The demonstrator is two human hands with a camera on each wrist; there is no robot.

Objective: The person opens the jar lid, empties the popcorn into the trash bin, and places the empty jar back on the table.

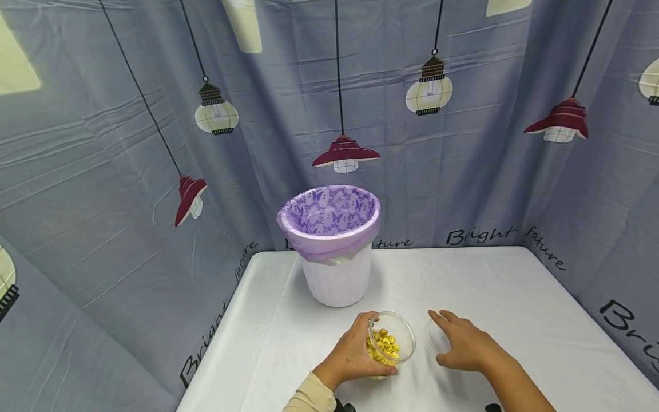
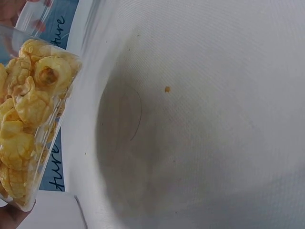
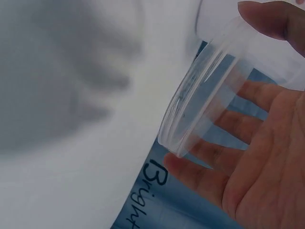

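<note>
My left hand (image 1: 352, 353) grips a clear plastic jar (image 1: 405, 335) by its side, fingers and thumb curled round it. Its mouth is uncovered and tips toward the right. Yellow popcorn (image 1: 383, 346) fills the lower part; the left wrist view shows the pieces (image 2: 21, 107) pressed against the clear wall. Just to the right, my right hand (image 1: 468, 346) holds a round clear lid (image 3: 200, 95) by its edge. The thumb (image 3: 269, 19) is at one side of the rim and the spread fingers are behind it. The lid is tilted, apart from the jar.
A white bin (image 1: 337, 277) lined with a purple butterfly-print bag (image 1: 329, 246) stands on the white table (image 1: 463, 286), behind the jar. Grey-blue curtains (image 1: 288, 86) printed with lamps surround the table's back and sides. A small orange crumb (image 2: 167, 89) lies on the white cloth.
</note>
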